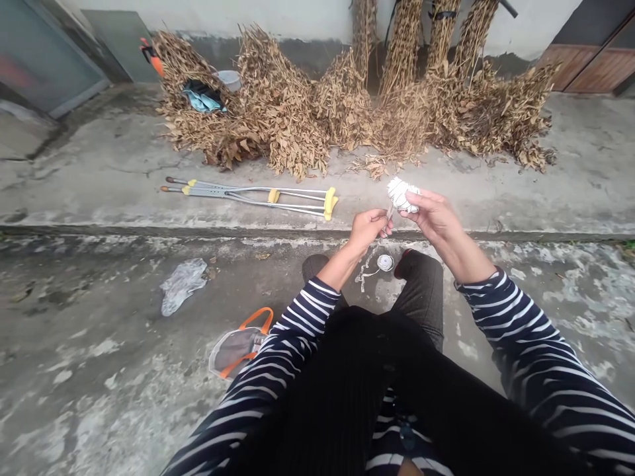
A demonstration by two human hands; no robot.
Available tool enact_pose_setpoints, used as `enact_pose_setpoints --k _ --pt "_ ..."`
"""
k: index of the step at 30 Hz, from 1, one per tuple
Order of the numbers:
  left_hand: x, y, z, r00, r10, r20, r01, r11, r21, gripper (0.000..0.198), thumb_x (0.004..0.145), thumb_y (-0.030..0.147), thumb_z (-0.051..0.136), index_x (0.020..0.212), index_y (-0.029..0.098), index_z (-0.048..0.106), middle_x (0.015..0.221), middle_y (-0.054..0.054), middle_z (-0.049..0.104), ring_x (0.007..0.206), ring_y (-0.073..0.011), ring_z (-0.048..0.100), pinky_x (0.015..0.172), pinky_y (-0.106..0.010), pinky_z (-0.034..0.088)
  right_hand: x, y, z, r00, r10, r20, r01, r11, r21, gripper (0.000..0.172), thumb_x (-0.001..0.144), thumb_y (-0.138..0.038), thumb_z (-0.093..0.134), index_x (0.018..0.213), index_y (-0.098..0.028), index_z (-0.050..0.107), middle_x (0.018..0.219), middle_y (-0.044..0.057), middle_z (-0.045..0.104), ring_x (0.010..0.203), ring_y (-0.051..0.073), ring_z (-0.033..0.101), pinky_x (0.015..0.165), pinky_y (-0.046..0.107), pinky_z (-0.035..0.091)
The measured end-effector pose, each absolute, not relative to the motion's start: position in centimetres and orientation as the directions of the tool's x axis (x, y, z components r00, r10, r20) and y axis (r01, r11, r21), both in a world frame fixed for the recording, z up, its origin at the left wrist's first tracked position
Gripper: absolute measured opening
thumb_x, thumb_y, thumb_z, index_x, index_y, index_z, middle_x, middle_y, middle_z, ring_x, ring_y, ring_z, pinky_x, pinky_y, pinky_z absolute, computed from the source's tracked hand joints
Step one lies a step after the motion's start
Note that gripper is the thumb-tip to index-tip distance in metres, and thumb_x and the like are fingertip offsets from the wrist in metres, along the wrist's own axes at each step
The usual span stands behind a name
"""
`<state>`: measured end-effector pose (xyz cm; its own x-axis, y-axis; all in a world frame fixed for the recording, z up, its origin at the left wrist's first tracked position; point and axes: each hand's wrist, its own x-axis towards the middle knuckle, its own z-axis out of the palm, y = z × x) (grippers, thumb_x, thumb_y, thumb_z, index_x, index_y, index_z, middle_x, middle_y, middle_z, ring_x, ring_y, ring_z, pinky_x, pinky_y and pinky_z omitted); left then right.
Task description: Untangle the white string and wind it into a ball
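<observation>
"Since both hands are up in front of the knees, what is the white thing between them?"

"A wound white bundle (398, 194), crossed by thin dark lines. It is held in the air, seen against the edge of the raised concrete ledge (119, 175)."

"Which hand has it?"

"The right hand (434, 215); its thumb and fingers are closed on the bundle's near right side. The left hand (368, 228) is just beside it, thumb and fingertips pinched on a thin pale strip (389, 213) that reaches the bundle. Whether the two are one piece, I can't tell."

"And below?"

"On the ground between the feet lies a flat white coil (385, 263) with a loose tail (363, 277) trailing left."

"Further out?"

"To the left, a crumpled clear plastic bag (183, 286), and nearer the body a grey bag (237, 350) with orange handles, partly behind the striped sleeve (302, 324). Up on the ledge, a pair of crutches (248, 196) with yellow pads lies flat."

"Behind those?"

"Heaped dried plants (288, 106) along the wall (297, 16), a dark and blue cloth (204, 98) and a pale bowl (229, 80) among them, with upright bundled stalks (404, 46) at the back."
</observation>
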<state>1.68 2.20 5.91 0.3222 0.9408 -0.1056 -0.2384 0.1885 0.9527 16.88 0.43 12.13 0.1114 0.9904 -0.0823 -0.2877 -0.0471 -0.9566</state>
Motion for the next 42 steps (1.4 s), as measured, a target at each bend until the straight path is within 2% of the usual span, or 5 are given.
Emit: enact_pose_setpoints --k 10,16,26,38,42 --pt "0.4 -0.2 4.7 0.422 0.873 -0.245 0.007 0.267 0.964 0.017 0.077 0.001 0.053 0.074 0.012 0.066 0.057 0.003 0.062 0.045 -0.0056 0.053 0.046 -0.018 0.037 20.3 3.2 7.1 0.167 0.862 0.479 0.620 0.286 -0.730 0.037 0.077 -0.046 0.080 0.102 -0.019 0.079 0.105 0.012 0.077 0.095 0.030 0.070 0.089 0.048 0.060" --pt "-1.3 0.1 7.2 0.533 0.811 -0.243 0.094 0.229 0.969 0.013 0.079 0.006 0.058 0.070 0.012 0.065 0.058 0.000 0.064 0.046 -0.0071 0.056 0.046 -0.018 0.036 21.1 2.7 3.3 -0.175 0.901 0.397 0.846 0.344 -0.408 0.033 0.092 -0.025 0.058 0.121 -0.019 0.074 0.127 0.016 0.070 0.112 0.032 0.067 0.098 0.046 0.056" --pt "-3.7 6.3 7.8 0.480 0.830 -0.284 -0.128 0.387 0.913 0.012 0.085 0.016 0.061 0.077 0.009 0.066 0.072 -0.011 0.074 0.058 -0.0117 0.068 0.047 -0.018 0.036 20.5 0.0 2.7 -0.329 0.926 0.184 0.564 0.349 -0.749 0.034 0.077 -0.013 0.069 0.108 -0.021 0.080 0.124 0.011 0.074 0.120 0.031 0.068 0.111 0.050 0.048" --pt "-4.5 7.2 1.4 0.515 0.696 -0.500 0.274 0.420 0.865 0.015 0.080 0.016 0.073 0.067 0.010 0.070 0.067 -0.012 0.072 0.058 -0.0143 0.067 0.049 -0.019 0.045 18.0 -3.0 6.6 -0.416 0.897 -0.149 -0.112 -0.213 -0.971 0.074 0.059 -0.023 0.094 0.127 -0.026 0.068 0.097 0.003 0.080 0.080 0.021 0.076 0.067 0.034 0.065" --pt "-3.2 5.4 0.6 0.380 0.857 -0.349 0.228 0.279 0.933 0.013 0.070 0.003 0.072 0.079 0.011 0.073 0.073 -0.005 0.072 0.061 -0.0115 0.063 0.048 -0.016 0.046 17.5 -2.8 7.1 -0.299 0.941 -0.162 -0.164 -0.218 -0.962 0.054 0.057 -0.023 0.094 0.109 -0.020 0.079 0.092 0.005 0.080 0.077 0.018 0.074 0.064 0.030 0.065"
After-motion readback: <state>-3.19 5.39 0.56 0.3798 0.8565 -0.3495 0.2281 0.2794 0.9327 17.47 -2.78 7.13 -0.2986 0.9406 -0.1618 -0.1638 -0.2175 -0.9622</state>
